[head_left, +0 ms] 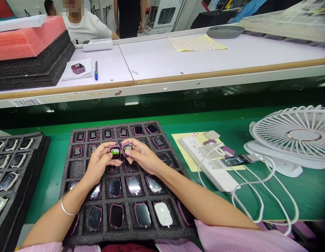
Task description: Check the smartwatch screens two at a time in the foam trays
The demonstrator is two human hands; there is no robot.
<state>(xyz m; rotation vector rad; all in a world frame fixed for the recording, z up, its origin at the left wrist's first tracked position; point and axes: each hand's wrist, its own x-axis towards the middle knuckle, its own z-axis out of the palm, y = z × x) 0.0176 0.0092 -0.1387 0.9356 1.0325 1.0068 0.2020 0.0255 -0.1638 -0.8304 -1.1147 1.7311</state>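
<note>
Over a black foam tray point(73, 168) on the green mat, my left hand point(99, 164) pinches a small purple watch body point(115, 152) with a green sticker on it. My right hand point(143, 155) pinches a second purple watch body point(127, 148) right beside the first, the two nearly touching. The tray's cells hold several more purple watch bodies, label side up in the far rows and screen side up in the near rows. A few cells under my hands are hidden.
A second foam tray point(12, 164) of pale watch bodies lies at the left. Right of the main tray are a white power strip point(204, 164) with cables, a charging cradle point(232, 161) and a white fan point(294, 134). A person sits beyond the raised bench point(178, 59).
</note>
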